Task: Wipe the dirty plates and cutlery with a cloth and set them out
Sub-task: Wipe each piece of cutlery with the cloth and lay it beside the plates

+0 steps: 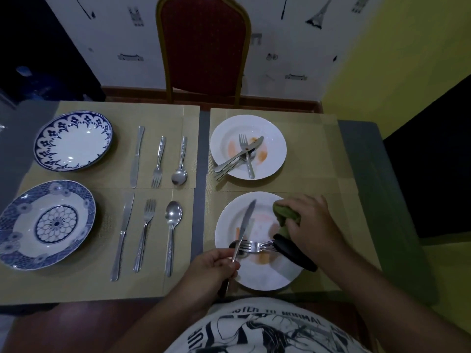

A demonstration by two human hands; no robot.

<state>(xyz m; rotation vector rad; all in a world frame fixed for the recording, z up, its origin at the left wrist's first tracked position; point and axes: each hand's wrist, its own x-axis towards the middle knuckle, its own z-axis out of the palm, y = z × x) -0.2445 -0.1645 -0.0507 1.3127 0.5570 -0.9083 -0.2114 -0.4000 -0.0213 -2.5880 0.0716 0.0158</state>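
A knife (244,226) is gripped by the left hand (211,270) over the stained white plate (265,276); a green cloth (285,215) is clutched in the right hand (309,225).

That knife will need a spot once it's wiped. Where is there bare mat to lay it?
Free: the mat right of the far white plate, and the strip right of the right hand. Crowded: the near white plate under both hands, and the left mats with their laid-out cutlery.

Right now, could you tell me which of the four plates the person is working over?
The near white plate, smeared orange, on the right. The left hand holds a knife above it; the right hand grips a green cloth.
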